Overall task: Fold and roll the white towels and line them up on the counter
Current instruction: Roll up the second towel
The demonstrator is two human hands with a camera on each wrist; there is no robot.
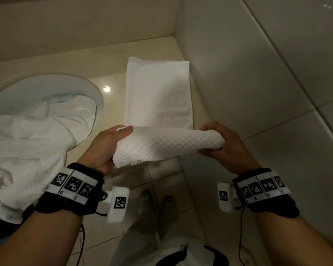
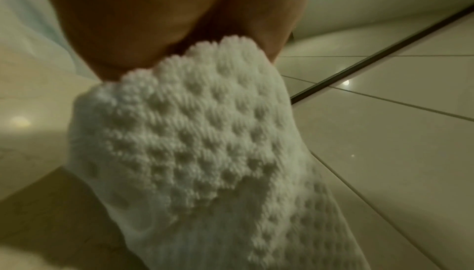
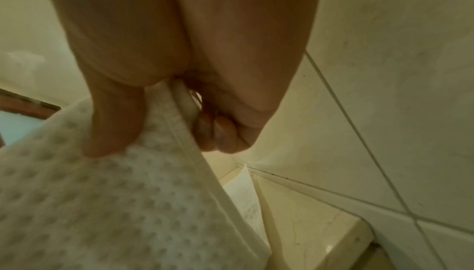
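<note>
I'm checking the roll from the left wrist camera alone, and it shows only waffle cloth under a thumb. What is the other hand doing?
Observer: The right hand grips the opposite end of the white waffle-weave towel. The right wrist view shows its fingers curled round the hem.
Operator: Is the whole towel rolled?
Observer: No. Only the near end is curled over. The far part lies flat on the beige stone counter, reaching towards the corner of the walls.
Operator: Any towels left?
Observer: A heap of crumpled white towels lies to the left, partly in the white basin.
</note>
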